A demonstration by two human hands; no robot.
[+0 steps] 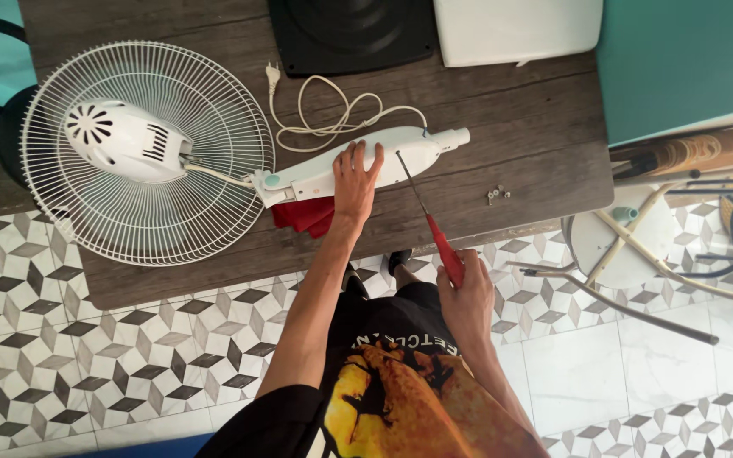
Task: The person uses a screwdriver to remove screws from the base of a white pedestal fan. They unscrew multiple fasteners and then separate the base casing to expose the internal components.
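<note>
A: Where's the fan neck [358,161]?

B: Centre of the frame, lying across the table [511,119]. The left hand [356,174] presses flat on it, fingers spread. A red cloth [303,215] sits under it.

A: And the right hand [464,293]?

B: Lower centre, fist closed around a red-handled screwdriver [426,212], tip touching the neck.

A: What's around?

B: Grille [146,153] and motor [120,140] at left, cord [324,114] coiled above, screws [497,194] at right. A black base [349,34] and white panel [515,30] are along the top. Nothing blocks the hands.
</note>
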